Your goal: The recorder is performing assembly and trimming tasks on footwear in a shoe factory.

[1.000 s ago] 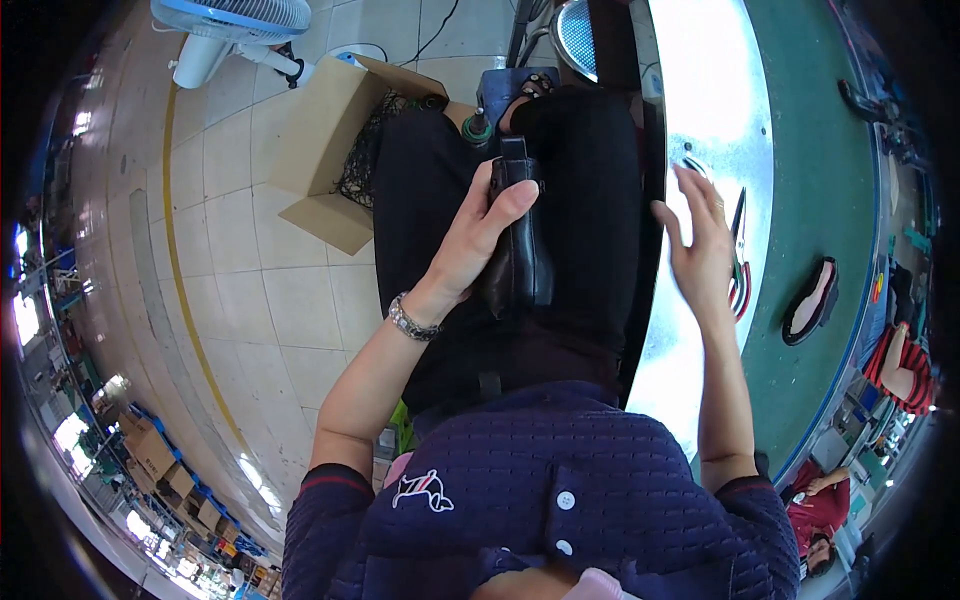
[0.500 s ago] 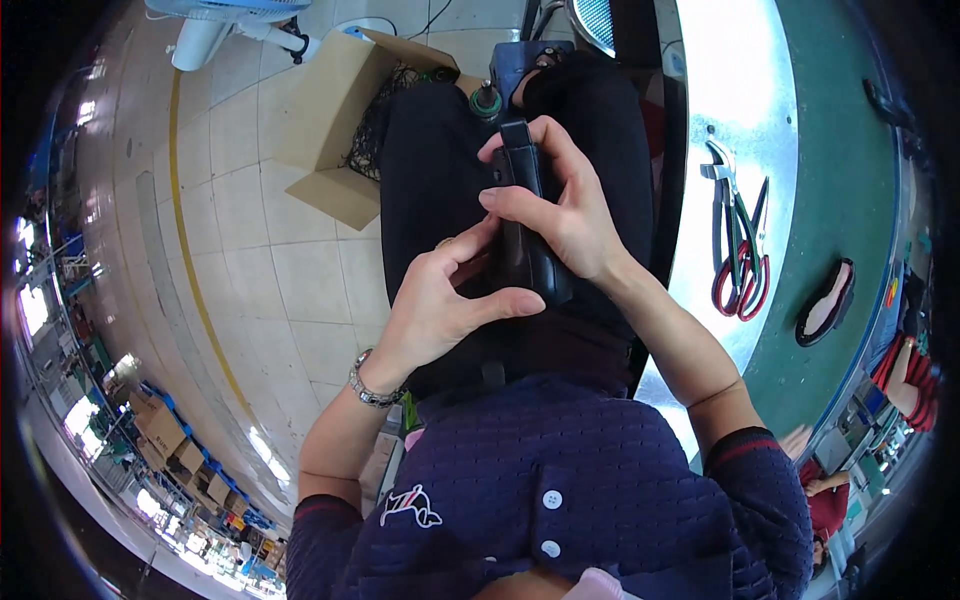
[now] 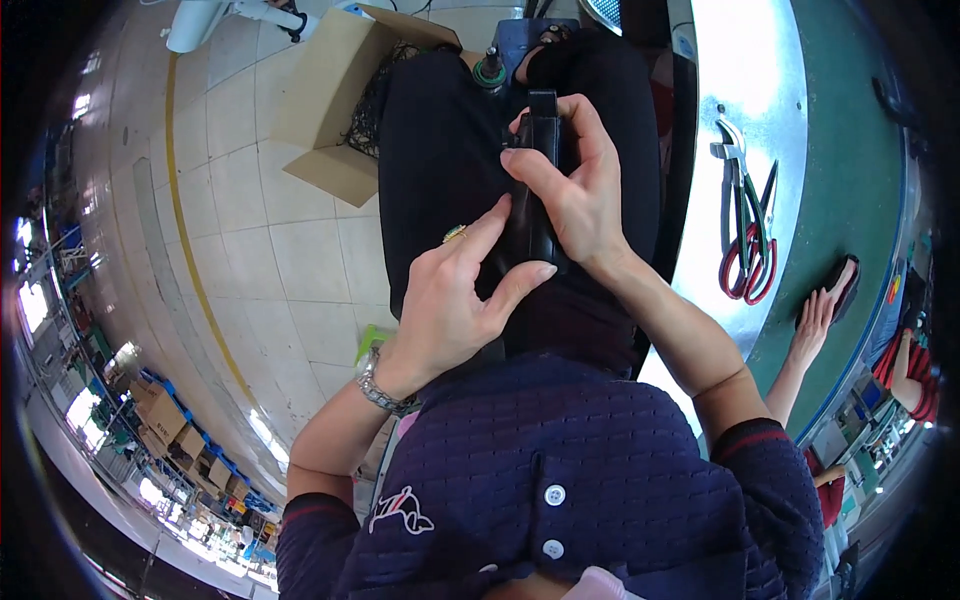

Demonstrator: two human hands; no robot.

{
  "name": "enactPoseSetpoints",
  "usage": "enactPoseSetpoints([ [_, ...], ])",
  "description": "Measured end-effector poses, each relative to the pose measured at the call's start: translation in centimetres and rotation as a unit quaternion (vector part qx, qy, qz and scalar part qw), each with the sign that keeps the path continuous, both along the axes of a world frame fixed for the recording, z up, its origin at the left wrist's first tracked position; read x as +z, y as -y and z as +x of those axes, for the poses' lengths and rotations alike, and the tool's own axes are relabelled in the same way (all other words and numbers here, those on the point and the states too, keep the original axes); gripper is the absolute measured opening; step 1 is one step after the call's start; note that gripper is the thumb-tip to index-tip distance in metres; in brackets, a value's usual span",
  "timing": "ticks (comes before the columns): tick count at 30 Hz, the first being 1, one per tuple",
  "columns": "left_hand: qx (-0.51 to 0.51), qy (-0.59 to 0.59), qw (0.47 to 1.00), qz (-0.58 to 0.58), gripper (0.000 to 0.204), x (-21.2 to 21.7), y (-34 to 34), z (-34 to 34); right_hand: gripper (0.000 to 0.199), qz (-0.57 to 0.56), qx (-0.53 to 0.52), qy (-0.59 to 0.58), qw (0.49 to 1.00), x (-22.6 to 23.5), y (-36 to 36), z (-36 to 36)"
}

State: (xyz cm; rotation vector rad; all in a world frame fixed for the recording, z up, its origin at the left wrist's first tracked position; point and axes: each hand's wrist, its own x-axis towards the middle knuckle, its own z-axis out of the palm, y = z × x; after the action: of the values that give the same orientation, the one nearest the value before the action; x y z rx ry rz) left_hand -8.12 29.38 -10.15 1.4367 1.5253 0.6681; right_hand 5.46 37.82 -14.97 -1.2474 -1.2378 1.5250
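A glossy black shoe [image 3: 536, 222], seen narrow and lengthwise, is held above my lap between both hands. My right hand [image 3: 585, 195] is wrapped round its upper part, thumb across the near side and fingers behind, close to a dark block-like end that sticks up. My left hand [image 3: 450, 290] holds the lower part, with the thumb laid across the bottom end and the fingertips on the left side. The shoe's underside and some fingers are hidden.
Pliers [image 3: 735, 165] and red-handled scissors [image 3: 752, 262] lie on the metal bench [image 3: 750, 60] at right. Beyond, another person's hand [image 3: 815, 315] touches a black shoe [image 3: 843, 288] on a green belt [image 3: 850, 180]. An open carton [image 3: 325, 110] stands on the floor at left.
Both hands and the shoe have shifted slightly up and right in view. Another person's hand has reached onto the shoe on the green belt.
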Motion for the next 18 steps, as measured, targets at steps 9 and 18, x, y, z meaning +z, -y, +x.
enactPoseSetpoints([
  [9, -0.011, -0.024, 0.998, 0.064, 0.074, -0.2, 0.5, -0.1, 0.049, -0.136, 0.200, -0.178, 0.954, 0.6, -3.1, 4.4],
  [18, -0.029, -0.030, 0.995, 0.085, 0.076, -0.8, 1.2, 0.0, 0.099, -0.083, 0.327, -0.040, 0.941, 0.6, -2.7, 6.5],
])
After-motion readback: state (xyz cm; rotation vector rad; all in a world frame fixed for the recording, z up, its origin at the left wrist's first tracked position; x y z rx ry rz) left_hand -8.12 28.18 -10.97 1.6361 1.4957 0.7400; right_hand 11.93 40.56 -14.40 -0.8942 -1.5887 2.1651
